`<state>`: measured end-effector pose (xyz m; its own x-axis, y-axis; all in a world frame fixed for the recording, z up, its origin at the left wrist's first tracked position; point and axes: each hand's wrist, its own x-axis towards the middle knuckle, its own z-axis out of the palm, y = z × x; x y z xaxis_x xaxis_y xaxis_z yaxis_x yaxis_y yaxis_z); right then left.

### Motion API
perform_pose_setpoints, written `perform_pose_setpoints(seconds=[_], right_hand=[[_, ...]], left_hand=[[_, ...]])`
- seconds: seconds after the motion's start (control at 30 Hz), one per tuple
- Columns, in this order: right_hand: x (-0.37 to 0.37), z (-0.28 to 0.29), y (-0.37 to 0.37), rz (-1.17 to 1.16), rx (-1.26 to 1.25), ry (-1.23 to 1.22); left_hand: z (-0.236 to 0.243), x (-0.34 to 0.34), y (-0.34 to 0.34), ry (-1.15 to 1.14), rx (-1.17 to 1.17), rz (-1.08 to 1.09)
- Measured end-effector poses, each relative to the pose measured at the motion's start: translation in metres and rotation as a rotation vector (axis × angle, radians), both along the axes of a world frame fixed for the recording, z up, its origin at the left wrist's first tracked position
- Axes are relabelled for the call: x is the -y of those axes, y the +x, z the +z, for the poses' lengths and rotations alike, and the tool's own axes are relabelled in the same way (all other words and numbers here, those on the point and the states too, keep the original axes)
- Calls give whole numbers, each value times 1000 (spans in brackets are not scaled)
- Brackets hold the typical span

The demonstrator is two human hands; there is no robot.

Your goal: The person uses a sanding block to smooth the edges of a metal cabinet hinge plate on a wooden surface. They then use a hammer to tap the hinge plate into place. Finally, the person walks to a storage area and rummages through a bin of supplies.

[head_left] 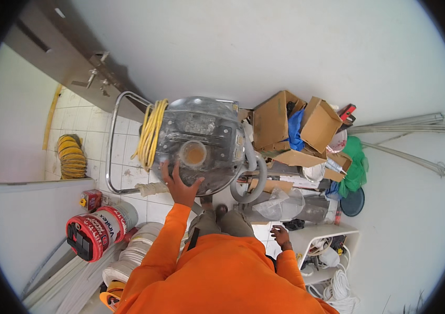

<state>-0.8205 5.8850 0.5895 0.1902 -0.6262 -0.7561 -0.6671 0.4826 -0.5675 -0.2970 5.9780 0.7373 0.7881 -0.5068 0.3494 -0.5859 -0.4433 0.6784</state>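
My left hand [182,187] lies with spread fingers on the near edge of a dusty black and grey industrial vacuum cleaner [201,125]. Its fingertips come close to a round, brownish port [193,153] on the machine's top. A yellow power cord [151,133] hangs coiled on the vacuum's left side, beside a bent chrome handle [110,152]. From the right side curls a grey hose [258,183]. Low on my right, my right hand [281,235] hangs with loose, parted fingers and nothing visible in it, near a white bin [345,230].
Cardboard boxes [269,123] with a blue plastic sheet stand against the wall. Green plastic [356,166] and metal profiles [405,128] are farther right. On the left are a red-lidded bucket [89,235], cable rolls [138,246], a yellow duct [72,157] and an open door [75,63].
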Motion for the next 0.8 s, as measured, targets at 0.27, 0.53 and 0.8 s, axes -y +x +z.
perform_pose_setpoints(seconds=[0.27, 0.53, 0.8], right_hand=[[72, 0, 23, 140, -180, -144], [233, 4, 116, -82, 88, -610], [439, -44, 169, -316, 40, -429]], left_hand=[[-14, -3, -6, 140, -125, -15], [11, 17, -18, 304, -122, 26], [-19, -6, -1, 512, -265, 19]])
